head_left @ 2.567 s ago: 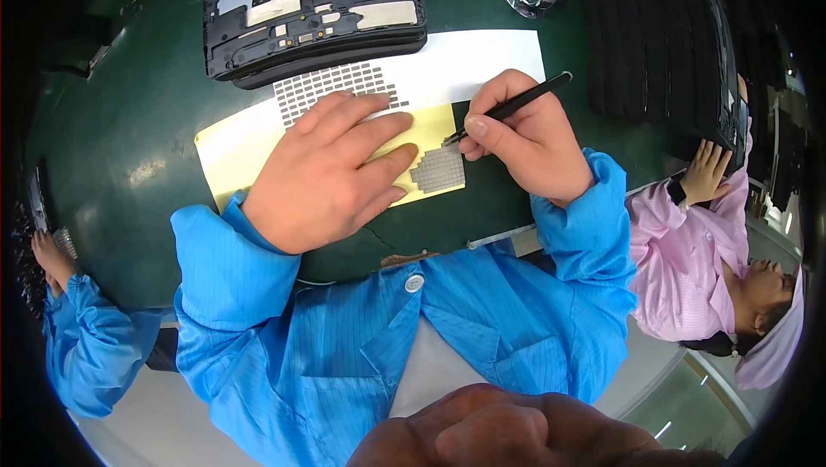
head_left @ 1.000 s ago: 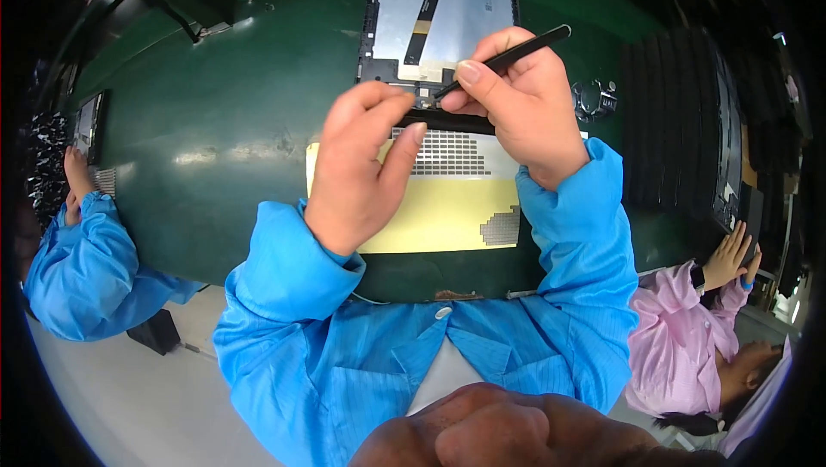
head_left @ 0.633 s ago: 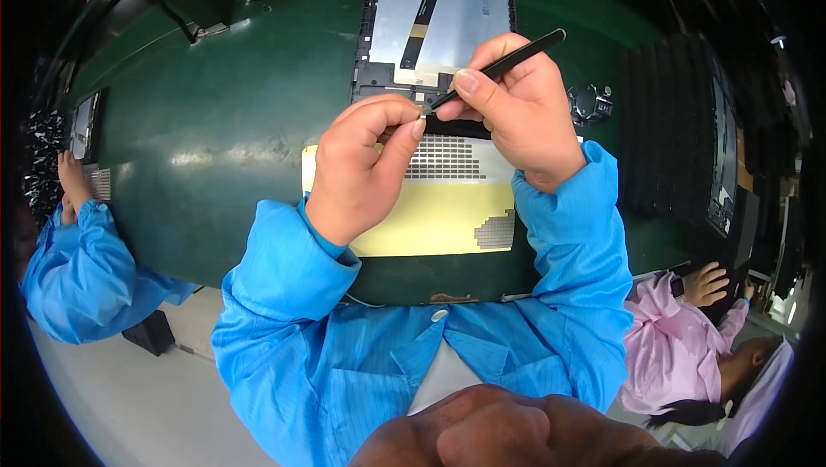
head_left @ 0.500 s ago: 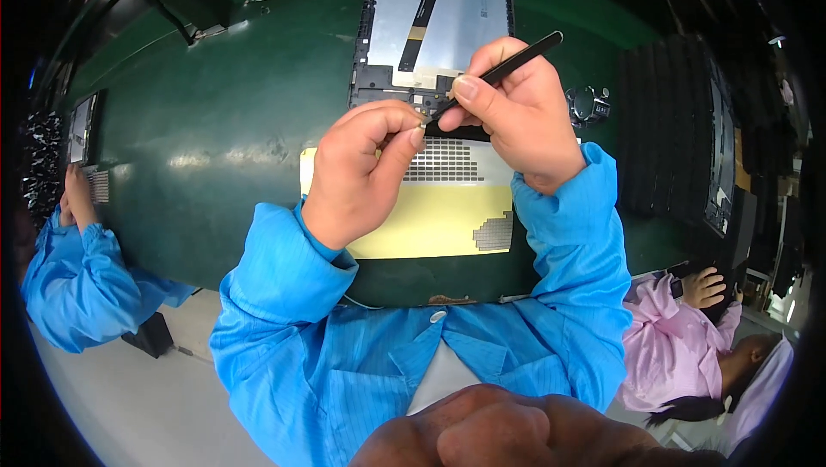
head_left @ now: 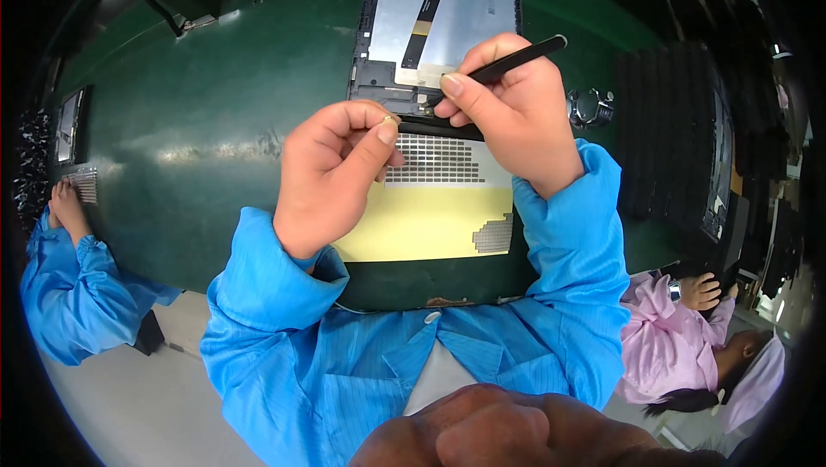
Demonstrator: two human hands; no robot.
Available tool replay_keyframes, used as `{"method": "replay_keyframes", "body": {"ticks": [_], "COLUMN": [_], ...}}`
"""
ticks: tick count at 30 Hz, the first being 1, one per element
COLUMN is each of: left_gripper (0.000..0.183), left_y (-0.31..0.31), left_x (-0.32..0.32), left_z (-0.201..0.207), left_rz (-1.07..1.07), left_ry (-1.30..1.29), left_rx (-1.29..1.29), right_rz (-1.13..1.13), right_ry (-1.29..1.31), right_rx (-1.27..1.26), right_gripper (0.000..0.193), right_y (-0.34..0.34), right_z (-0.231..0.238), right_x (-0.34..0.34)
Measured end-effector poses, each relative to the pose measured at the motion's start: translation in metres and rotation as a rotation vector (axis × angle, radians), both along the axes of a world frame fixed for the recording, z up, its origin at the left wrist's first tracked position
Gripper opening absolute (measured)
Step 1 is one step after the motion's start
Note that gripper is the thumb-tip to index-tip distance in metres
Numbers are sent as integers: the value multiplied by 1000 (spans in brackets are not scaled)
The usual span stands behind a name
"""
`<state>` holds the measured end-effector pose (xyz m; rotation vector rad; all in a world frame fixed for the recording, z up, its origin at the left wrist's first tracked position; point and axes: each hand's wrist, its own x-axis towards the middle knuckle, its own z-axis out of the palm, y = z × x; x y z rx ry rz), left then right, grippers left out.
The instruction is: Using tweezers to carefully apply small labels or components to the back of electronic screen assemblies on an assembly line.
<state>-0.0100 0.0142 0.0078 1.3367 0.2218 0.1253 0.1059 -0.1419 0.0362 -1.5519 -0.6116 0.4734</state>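
My right hand (head_left: 512,106) grips black tweezers (head_left: 525,56) like a pen. Their tip points down-left at the near edge of an opened tablet housing (head_left: 361,80), which has a silver back and a black flat cable (head_left: 424,24) running along it. To the left, my left hand (head_left: 331,170) has thumb and forefinger pinched together, with a tiny pale bit at the fingertips too small to name. Under my hands lies a yellow backing sheet (head_left: 404,222) of small dark rectangular stickers (head_left: 434,162); the left hand covers its left part.
A round black-and-silver object (head_left: 591,109) sits right of the housing. Farther right stands a row of black panels (head_left: 662,132). On the green table (head_left: 215,157), a co-worker in blue (head_left: 86,295) works at the left beside another device (head_left: 70,125). A person in pink (head_left: 675,338) is at the lower right.
My left hand has drawn away to the left from the tweezer tip, still pinched. The tweezers have moved slightly up-left, their tip now over the housing's near edge.
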Motion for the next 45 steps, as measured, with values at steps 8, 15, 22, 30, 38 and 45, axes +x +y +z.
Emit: {"method": "replay_keyframes", "body": {"ticks": [8, 15, 22, 30, 38, 45], "left_gripper": [15, 15, 14, 11, 10, 11], "left_y": [2, -2, -1, -4, 1, 1], "left_x": [-1, 0, 1, 1, 3, 4], "left_z": [-2, -5, -8, -10, -11, -12], "left_rz": [-6, -1, -83, -118, -146, -187], "left_ry": [41, 14, 75, 64, 109, 139], "left_rx": [-180, -123, -256, -321, -282, -289], "right_rz": [-19, 36, -41, 48, 71, 146], "right_ry": [1, -206, -85, -76, -310, -642], "right_rx": [-27, -86, 233, 286, 190, 58], "right_gripper": [13, 13, 15, 19, 18, 22], "right_y": [1, -4, -16, -17, -13, -15], "right_z": [-1, -8, -14, -13, -14, -10], "right_x": [-3, -1, -7, -26, -22, -20]}}
